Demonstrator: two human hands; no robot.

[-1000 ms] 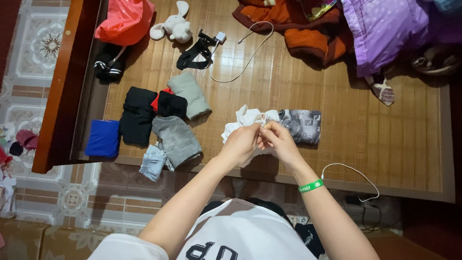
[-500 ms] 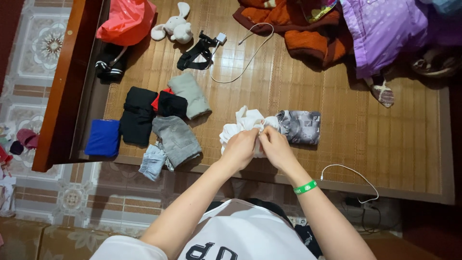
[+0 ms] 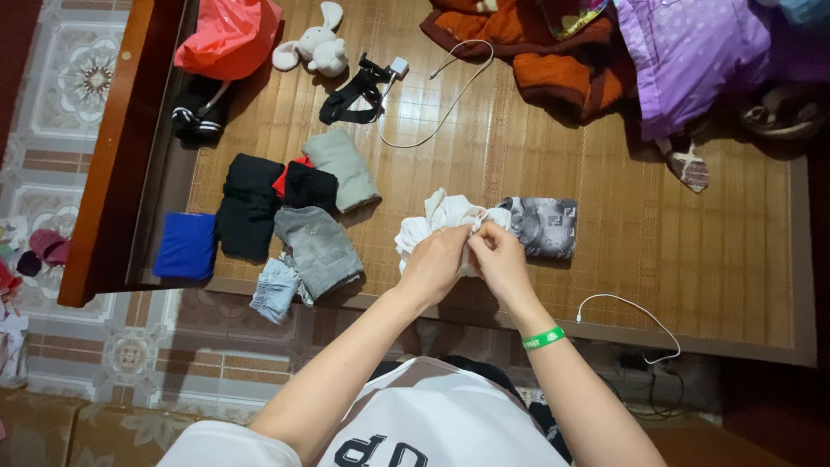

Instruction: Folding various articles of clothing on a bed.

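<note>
Head view: white cloth bunched between left hand and right hand.

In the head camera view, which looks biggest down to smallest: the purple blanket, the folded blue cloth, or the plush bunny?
1. Purple blanket, by far the largest, though the frame edge cuts it off.
2. Folded blue cloth.
3. Plush bunny, a bit smaller than the blue cloth; it lies farther from the camera, so that gap is unsure.

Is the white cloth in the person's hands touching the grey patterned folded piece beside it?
Touching. The head view shows the white cloth bunched in both hands, its right edge lying against the grey patterned folded piece with no mat showing between them.
</note>
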